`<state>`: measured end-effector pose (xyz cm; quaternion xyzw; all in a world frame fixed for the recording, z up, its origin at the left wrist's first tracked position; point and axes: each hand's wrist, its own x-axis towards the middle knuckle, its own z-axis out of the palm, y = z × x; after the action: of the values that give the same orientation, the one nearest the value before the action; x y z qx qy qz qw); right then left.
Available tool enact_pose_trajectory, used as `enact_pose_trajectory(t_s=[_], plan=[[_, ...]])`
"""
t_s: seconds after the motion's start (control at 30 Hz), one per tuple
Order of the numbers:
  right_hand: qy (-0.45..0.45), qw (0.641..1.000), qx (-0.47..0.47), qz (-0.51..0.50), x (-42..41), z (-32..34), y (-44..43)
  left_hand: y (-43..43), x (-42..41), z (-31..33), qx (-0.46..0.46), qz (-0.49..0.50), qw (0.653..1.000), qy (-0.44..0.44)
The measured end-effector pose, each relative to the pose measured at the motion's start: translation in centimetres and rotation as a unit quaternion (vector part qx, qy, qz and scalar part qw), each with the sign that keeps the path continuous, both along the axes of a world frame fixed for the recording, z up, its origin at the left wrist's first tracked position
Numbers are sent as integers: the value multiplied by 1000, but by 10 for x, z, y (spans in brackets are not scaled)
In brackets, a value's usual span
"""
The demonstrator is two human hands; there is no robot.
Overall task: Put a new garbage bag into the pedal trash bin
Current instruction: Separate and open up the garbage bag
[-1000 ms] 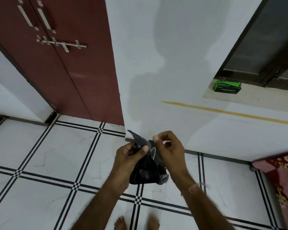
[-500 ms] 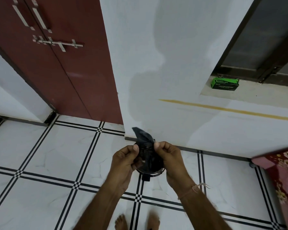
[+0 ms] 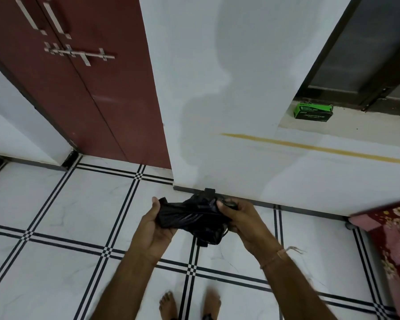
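A person stands on a white tiled floor with thin black lines and looks down at two bare hands. A black garbage bag is bunched up between the hands, held in the air above the floor.

The left hand is curled around the left end of the bag, with the thumb on top and the bag lying across the palm. The right hand grips the right end, with the thumb pressed on the crumpled plastic and the fingers wrapped under it. The bag stretches from one hand to the other, and a loose lump of it hangs down under the right hand. A thin thread is tied around the right wrist.

Two bare feet show at the bottom. Past the hands is a white wall. To the left is a dark red door with a metal bolt. A small green box sits on a ledge to the right. A red flowered cloth pokes in at the right edge.
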<state>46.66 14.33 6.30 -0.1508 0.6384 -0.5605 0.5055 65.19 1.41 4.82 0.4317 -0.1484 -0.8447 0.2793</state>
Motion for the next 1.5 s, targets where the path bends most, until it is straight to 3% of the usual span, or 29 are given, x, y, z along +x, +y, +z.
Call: enact_pose_trajectory(t_s=[0.1,0.23,0.37,0.43,0.53,0.63,0.73,0.8,0.83,0.9,0.97,1.13,1.17,1.23,1.33,1.43,1.5], plan=[[-104,991,25,-80,-10,7,1,-5,12,-2,-12,-18,1000,-8],[-265,950,32,-163,-25,11,4,-12,24,-6,-5,-6,1000,2],[-299,916,63,-260,-38,-4,6,-20,35,-16,-17,-22,1000,-15],[-302,912,57,-273,-47,-11,9,-23,43,-22,-53,-68,994,-66],[-306,916,41,-257,-51,-9,10,-24,53,-34,-114,-205,949,-209],[-286,934,53,-208,-57,-8,-3,-32,51,-35,-83,-267,919,-278],[-267,930,71,-243,-81,-7,-20,-59,34,-20,0,-134,972,-195],[-264,918,43,-291,-101,-1,-28,-75,25,-6,-9,-67,991,-115],[-263,916,24,-303,-109,3,-29,-78,24,0,-37,-87,991,-97],[-246,923,2,-295,-117,11,-25,-77,30,3,-118,-162,969,-141],[-236,930,-4,-282,-118,17,-18,-72,46,-7,-195,-246,927,-204],[-294,897,-32,-330,-107,13,-8,-55,60,-25,-249,-384,853,-252],[-299,894,-40,-333,-105,10,-7,-53,60,-29,-240,-383,852,-264],[-273,914,-57,-294,-98,8,-4,-52,58,-34,-161,-324,900,-244],[-93,990,-1,-108,-78,-3,7,-51,52,-38,-33,-162,960,-227],[-26,997,72,31,-55,-6,-1,-61,28,-36,49,-53,975,-208],[-1,997,51,57,-50,17,-28,-73,-6,-11,41,3,984,-175]])
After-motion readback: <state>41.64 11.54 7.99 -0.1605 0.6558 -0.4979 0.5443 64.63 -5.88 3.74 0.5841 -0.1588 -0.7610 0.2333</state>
